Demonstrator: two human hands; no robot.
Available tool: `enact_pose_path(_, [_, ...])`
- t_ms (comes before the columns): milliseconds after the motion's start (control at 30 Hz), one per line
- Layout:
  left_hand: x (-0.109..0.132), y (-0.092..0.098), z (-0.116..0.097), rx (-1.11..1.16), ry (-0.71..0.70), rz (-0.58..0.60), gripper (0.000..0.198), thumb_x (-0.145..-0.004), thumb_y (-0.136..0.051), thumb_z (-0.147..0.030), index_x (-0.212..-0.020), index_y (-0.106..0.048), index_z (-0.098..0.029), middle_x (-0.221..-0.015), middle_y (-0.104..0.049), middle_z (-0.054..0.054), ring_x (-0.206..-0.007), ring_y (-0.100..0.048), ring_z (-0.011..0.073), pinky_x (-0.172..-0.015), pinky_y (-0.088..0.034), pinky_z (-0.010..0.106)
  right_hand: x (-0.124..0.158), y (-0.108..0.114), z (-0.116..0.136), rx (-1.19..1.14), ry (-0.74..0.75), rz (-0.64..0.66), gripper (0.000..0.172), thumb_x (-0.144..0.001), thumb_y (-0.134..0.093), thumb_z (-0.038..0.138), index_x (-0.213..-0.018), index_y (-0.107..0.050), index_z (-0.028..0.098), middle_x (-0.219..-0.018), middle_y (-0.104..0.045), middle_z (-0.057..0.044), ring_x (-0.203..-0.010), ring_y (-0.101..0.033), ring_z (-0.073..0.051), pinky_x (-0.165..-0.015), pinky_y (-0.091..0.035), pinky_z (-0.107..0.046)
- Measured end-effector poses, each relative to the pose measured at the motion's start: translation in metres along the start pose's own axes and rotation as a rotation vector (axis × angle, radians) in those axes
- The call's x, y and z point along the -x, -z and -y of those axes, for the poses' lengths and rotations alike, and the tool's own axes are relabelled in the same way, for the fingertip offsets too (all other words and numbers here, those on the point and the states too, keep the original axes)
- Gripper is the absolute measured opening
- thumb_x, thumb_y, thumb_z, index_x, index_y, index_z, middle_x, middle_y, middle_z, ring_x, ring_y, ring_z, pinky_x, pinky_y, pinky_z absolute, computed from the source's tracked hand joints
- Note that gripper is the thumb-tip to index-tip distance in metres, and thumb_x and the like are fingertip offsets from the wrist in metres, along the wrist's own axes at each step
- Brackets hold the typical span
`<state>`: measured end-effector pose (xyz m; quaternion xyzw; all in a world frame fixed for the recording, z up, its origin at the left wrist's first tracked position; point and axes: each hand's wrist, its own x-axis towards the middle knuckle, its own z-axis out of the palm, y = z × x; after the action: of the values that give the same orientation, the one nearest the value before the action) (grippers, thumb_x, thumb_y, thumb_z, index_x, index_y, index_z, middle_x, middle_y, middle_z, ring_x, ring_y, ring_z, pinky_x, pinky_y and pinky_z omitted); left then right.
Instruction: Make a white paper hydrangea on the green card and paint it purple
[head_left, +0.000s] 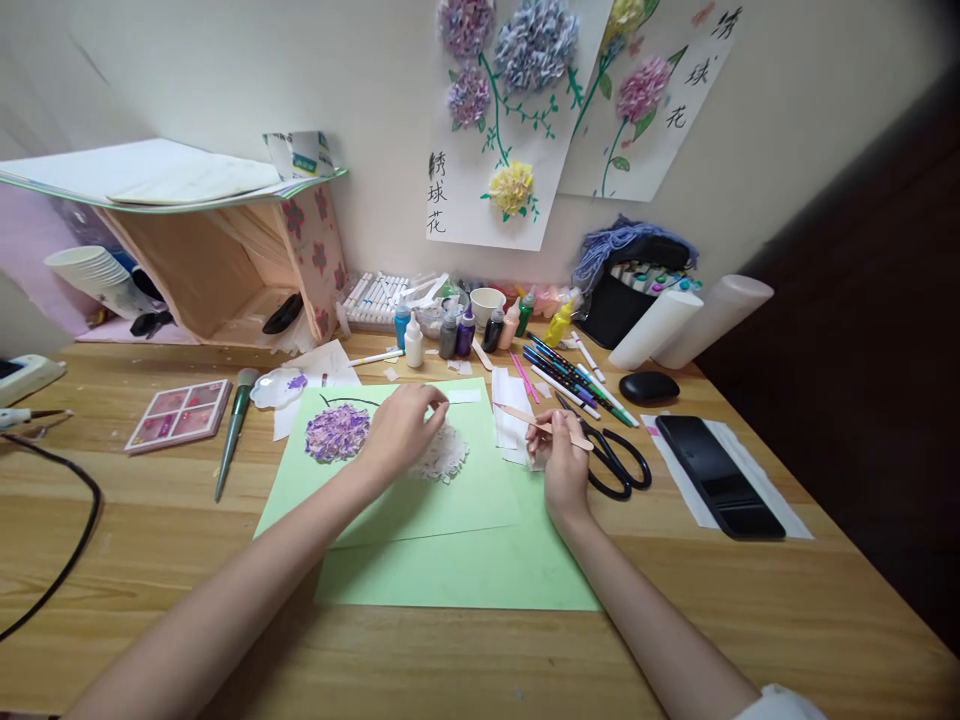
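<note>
My left hand (405, 425) reaches over the light green paper (420, 575), its fingers closed in a pinch at the end of a small white paper strip (465, 397). Under and beside that hand lies a round cluster of crumpled white paper bits (446, 455), partly covered by the fingers. A similar purple paper flower (337, 433) with a dark drawn stem sits to its left. In my right hand (564, 465) is a flat wooden craft stick (577, 437), held slantwise like a pen above the paper's right edge. Black-handled scissors (619, 470) lie right beside this hand.
Small paint bottles (465, 332) line the back near the wall, with several pens (577, 380) in front. A phone (712, 475) and mouse (649, 386) are on the right. Leftward are a brush (236, 430), a pink palette (178, 415) and a white dish (274, 388).
</note>
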<state>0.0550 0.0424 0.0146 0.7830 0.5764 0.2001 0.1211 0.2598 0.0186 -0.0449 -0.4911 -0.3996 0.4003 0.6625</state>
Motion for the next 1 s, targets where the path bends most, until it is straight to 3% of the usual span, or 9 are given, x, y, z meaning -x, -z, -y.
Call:
enact_pose_path(133, [-0.053, -0.013, -0.002, -0.052, -0.123, 0.172, 0.013, -0.076, -0.072, -0.020, -0.089, -0.068, -0.017, -0.099, -0.068, 0.008, -0.104, -0.060, 0.0248, -0.090, -0.047, 0.036, 0.001, 0.002, 0.001, 0.022, 0.031, -0.020, 0.033, -0.091, -0.047, 0.051, -0.079, -0.050, 0.020, -0.061, -0.055, 0.004, -0.051, -0.048, -0.010, -0.050, -0.039, -0.021])
enact_pose_path(300, [-0.074, -0.035, 0.005, -0.060, -0.061, 0.283, 0.032, -0.091, -0.057, -0.035, -0.117, -0.057, -0.016, -0.120, -0.060, 0.009, -0.104, -0.061, 0.0214, -0.088, -0.052, 0.044, -0.007, 0.008, 0.009, 0.095, 0.109, -0.020, 0.026, -0.095, -0.043, 0.044, -0.085, -0.050, 0.021, -0.070, -0.057, 0.002, -0.055, -0.050, -0.012, -0.053, -0.042, -0.024])
enact_pose_path(400, [-0.075, -0.040, 0.012, -0.011, 0.027, 0.312, 0.033, -0.092, -0.057, -0.035, -0.119, -0.056, -0.016, -0.120, -0.059, 0.009, -0.102, -0.061, 0.0208, -0.086, -0.054, 0.042, -0.020, 0.020, 0.017, 0.433, 0.320, 0.193, 0.012, -0.093, -0.047, 0.027, -0.095, -0.057, 0.021, -0.094, -0.062, -0.006, -0.085, -0.060, -0.019, -0.074, -0.049, -0.033])
enact_pose_path(533, [-0.075, -0.033, 0.012, 0.104, 0.093, 0.305, 0.023, -0.088, -0.062, -0.034, -0.100, -0.063, -0.013, -0.103, -0.065, 0.007, -0.093, -0.063, 0.0192, -0.081, -0.054, 0.038, -0.040, 0.043, 0.024, 0.857, 0.469, 0.581, 0.034, -0.082, -0.042, 0.001, -0.096, -0.064, 0.021, -0.107, -0.063, -0.010, -0.107, -0.057, -0.024, -0.090, -0.045, -0.042])
enact_pose_path(633, [-0.069, -0.019, 0.002, 0.261, 0.110, 0.249, 0.024, -0.079, -0.069, -0.036, -0.072, -0.060, -0.015, -0.078, -0.068, 0.005, -0.080, -0.065, 0.0201, -0.069, -0.051, 0.030, -0.049, 0.067, 0.030, 1.050, 0.400, 0.491, 0.036, -0.075, -0.041, -0.003, -0.091, -0.063, 0.020, -0.103, -0.065, -0.009, -0.099, -0.059, -0.023, -0.083, -0.047, -0.038])
enact_pose_path(733, [-0.058, -0.005, -0.017, 0.468, 0.132, 0.243, 0.033, -0.077, -0.066, -0.048, -0.069, -0.056, -0.017, -0.066, -0.068, 0.003, -0.061, -0.065, 0.0165, -0.056, -0.046, 0.026, -0.052, 0.095, 0.031, 1.224, 0.256, 0.291, 0.016, -0.068, -0.056, 0.007, -0.074, -0.055, 0.022, -0.078, -0.061, -0.004, -0.075, -0.059, -0.022, -0.069, -0.046, -0.034])
enact_pose_path(800, [-0.053, 0.004, -0.030, 0.576, 0.148, 0.247, 0.037, -0.074, -0.067, -0.051, -0.067, -0.056, -0.017, -0.063, -0.067, 0.003, -0.052, -0.062, 0.0145, -0.051, -0.044, 0.024, -0.052, 0.108, 0.028, 1.261, 0.146, 0.222, 0.026, -0.053, -0.068, 0.009, -0.065, -0.049, 0.023, -0.067, -0.057, -0.002, -0.066, -0.056, -0.022, -0.059, -0.043, -0.032])
enact_pose_path(867, [-0.051, 0.012, -0.041, 0.659, 0.157, 0.244, 0.035, -0.072, -0.069, -0.049, -0.067, -0.058, -0.016, -0.064, -0.068, 0.004, -0.054, -0.062, 0.0141, -0.052, -0.044, 0.024, -0.052, 0.114, 0.023, 1.254, 0.103, 0.176, 0.032, -0.048, -0.070, 0.009, -0.061, -0.045, 0.024, -0.062, -0.053, 0.000, -0.059, -0.054, -0.020, -0.053, -0.039, -0.030])
enact_pose_path(1000, [-0.055, 0.023, -0.051, 0.754, 0.160, 0.235, 0.026, -0.072, -0.069, -0.040, -0.069, -0.066, -0.015, -0.063, -0.068, 0.004, -0.060, -0.061, 0.0136, -0.061, -0.047, 0.026, -0.051, 0.109, 0.025, 1.219, 0.097, 0.170, 0.026, -0.057, -0.070, 0.022, -0.066, -0.046, 0.024, -0.058, -0.053, 0.002, -0.052, -0.052, -0.017, -0.046, -0.035, -0.026])
